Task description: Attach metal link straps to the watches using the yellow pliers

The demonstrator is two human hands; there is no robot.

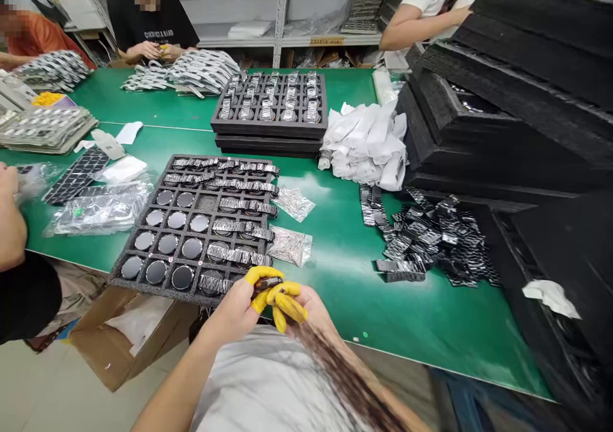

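- Lying at left, the dark foam tray (207,202) reaches with its near right part to just beside the left hand (238,304).
- Left grip: narrow, covered fingertips pinching a small dark piece (268,283).
- Between both hands, by the near edge of the desk (345,298), that piece's visible part runs roughly left to right; fingers hide the rest.
- Right hand (306,304): fingers curled beside the piece's right end; whether they clamp it, I cannot tell.
- Farther right, well apart: piled metal bands (440,240).

A dark, shiny piece (269,283) (partly hidden) sits between yellow-covered fingers (262,272).
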